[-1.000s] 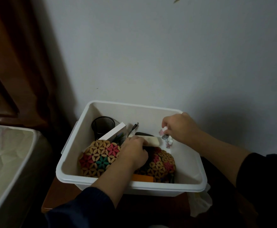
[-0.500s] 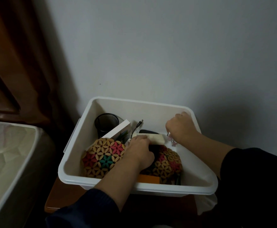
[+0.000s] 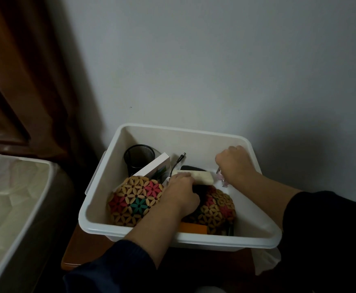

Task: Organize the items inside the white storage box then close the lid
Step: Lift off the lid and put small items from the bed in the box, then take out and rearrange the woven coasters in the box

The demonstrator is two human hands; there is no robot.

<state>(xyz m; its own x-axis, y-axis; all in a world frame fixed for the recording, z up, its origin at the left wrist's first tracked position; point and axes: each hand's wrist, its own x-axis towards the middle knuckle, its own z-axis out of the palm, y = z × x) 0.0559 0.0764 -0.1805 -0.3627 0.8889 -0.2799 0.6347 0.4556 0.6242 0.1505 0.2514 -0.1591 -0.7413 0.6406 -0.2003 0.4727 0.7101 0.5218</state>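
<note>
White plastic storage box (image 3: 130, 178) on the table's far edge stays lidless; left hand (image 3: 180, 193) still grips a cream bar (image 3: 196, 176), right hand (image 3: 235, 163), now lower, pinches small bottles (image 3: 221, 178).

A second ago the right hand (image 3: 235, 166) hovered near the middle of the white storage box (image 3: 101, 199), pinching small pink-capped bottles (image 3: 220, 177) in plain sight. It has since moved toward the box's far right corner and sunk lower, knuckles up, so the bottles now peek out only beneath its palm. The left hand (image 3: 180, 192) has crept slightly forward over the cream bar (image 3: 202, 176) it grips.
</note>
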